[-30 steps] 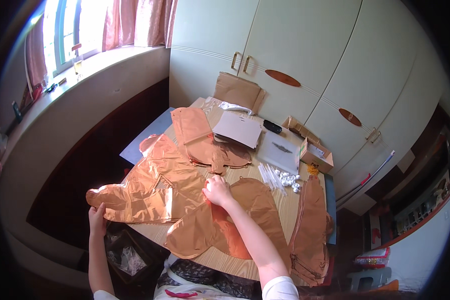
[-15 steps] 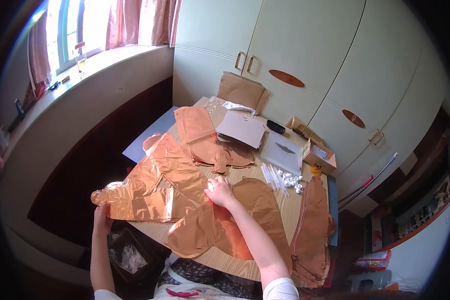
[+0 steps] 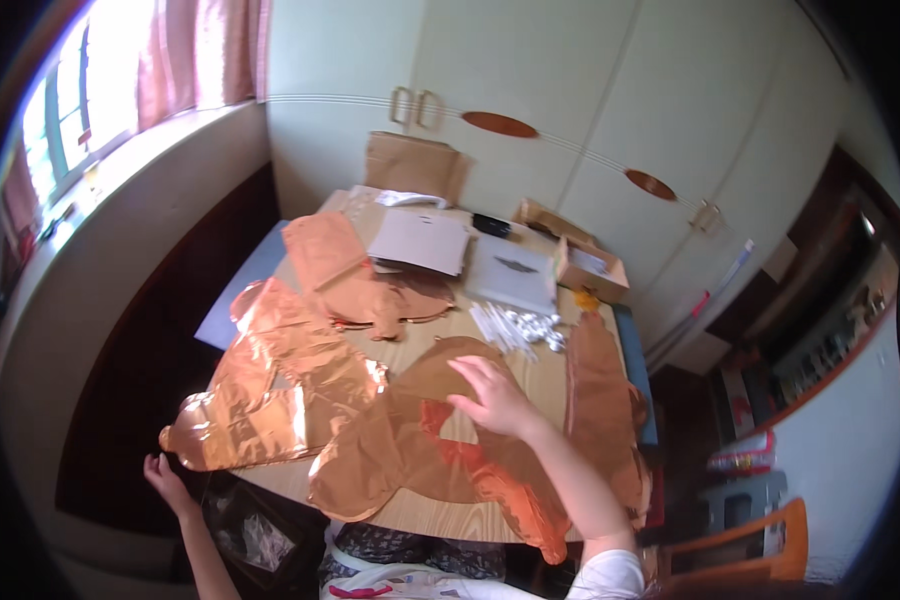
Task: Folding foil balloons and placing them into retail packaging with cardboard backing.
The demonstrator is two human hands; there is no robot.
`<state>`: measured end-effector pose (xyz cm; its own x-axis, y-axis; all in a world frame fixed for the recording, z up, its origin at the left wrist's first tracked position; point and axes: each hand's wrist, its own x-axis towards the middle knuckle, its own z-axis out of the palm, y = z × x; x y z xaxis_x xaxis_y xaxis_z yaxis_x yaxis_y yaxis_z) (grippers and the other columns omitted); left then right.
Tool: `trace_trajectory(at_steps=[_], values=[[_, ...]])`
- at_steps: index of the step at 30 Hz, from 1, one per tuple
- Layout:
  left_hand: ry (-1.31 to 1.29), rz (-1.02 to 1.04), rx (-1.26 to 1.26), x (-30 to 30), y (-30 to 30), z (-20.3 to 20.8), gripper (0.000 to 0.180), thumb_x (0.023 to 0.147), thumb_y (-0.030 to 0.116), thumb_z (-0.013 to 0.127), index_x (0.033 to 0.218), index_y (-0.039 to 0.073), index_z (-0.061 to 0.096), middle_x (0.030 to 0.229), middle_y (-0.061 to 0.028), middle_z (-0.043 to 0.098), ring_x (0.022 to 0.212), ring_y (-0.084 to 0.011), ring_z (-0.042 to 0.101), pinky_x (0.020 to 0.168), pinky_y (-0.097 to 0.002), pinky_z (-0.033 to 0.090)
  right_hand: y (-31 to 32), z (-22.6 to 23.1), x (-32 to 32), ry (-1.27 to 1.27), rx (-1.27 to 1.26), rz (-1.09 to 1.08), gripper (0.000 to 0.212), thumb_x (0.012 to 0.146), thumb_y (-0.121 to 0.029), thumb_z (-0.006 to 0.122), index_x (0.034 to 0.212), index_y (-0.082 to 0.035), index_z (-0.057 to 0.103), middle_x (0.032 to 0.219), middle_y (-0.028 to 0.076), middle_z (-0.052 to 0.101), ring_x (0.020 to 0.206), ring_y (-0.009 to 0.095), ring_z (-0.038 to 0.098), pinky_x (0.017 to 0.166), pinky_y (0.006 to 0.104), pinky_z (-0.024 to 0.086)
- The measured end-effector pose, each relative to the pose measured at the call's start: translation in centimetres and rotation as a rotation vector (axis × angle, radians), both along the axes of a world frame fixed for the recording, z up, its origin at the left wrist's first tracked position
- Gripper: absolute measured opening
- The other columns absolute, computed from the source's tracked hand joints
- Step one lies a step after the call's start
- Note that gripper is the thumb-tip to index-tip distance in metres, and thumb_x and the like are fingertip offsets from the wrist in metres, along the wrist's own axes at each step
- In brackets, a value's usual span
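Observation:
A shiny copper-coloured foil balloon (image 3: 270,400), flat and creased, covers the left of the table (image 3: 430,512). Just off its lower left tip is my left hand (image 3: 170,484), fingers apart and holding nothing. My right hand (image 3: 495,398) hovers, fingers spread and empty, over a duller copper foil balloon (image 3: 425,465) in the middle. That second balloon lies flat, with a red-orange patch (image 3: 485,475) showing across it. Farther back rests another copper foil piece (image 3: 330,262), partly under a stack of pale cards (image 3: 420,240). A long bundle of copper foil (image 3: 598,400) lies along the right edge.
White sticks (image 3: 500,328) and small white pieces (image 3: 548,332) lie beside a clear bag (image 3: 510,272). Behind are a black object (image 3: 491,225), an open cardboard box (image 3: 592,268) and a brown package (image 3: 416,166). A bin (image 3: 252,530) stands below the table; an orange chair (image 3: 790,545) is at right.
Both hands have come off the shiny foil balloon. My left hand has let go of its tip; my right hand has moved right and opened. The whole view has shifted.

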<state>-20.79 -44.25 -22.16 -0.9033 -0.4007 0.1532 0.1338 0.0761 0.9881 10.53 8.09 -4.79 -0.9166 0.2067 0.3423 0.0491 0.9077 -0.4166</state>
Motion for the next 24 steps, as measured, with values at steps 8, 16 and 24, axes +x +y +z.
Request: trace_trajectory(at_steps=[8,16,24], values=[[0.517,-0.904,-0.537,10.4,20.9,14.7,0.045,0.075,-0.007,0.062,0.118,0.001,0.053,0.13,-0.0175,0.05,0.127,-0.0328,0.046,0.106,-0.0404,0.035,5.3,-2.6,22.8,-0.23,-0.134,-0.454,0.061,0.087,-0.032,0.068,0.138,-0.008,0.048,0.145,0.015,0.044,0.137,0.034,0.037,0.112,0.0459,0.029],[1.049,-1.803,-0.802,19.5,40.2,16.5,0.041,0.082,0.025,0.067,0.118,0.006,0.06,0.129,-0.0154,0.055,0.126,-0.034,0.048,0.103,-0.0451,0.039,3.9,-10.1,27.0,-0.205,0.048,-0.608,0.052,0.088,-0.04,0.064,0.135,-0.018,0.055,0.144,0.006,0.047,0.137,0.032,0.038,0.113,0.0504,0.025],[1.304,-2.057,-0.734,29.8,51.1,11.5,0.042,0.087,0.033,0.062,0.122,0.008,0.059,0.131,-0.013,0.055,0.124,-0.0307,0.05,0.104,-0.0441,0.039,5.6,-11.8,27.3,0.123,-0.169,-0.699,0.035,0.098,-0.037,0.053,0.099,-0.005,0.069,0.092,0.004,0.069,0.091,0.021,0.063,0.084,0.0352,0.046]])
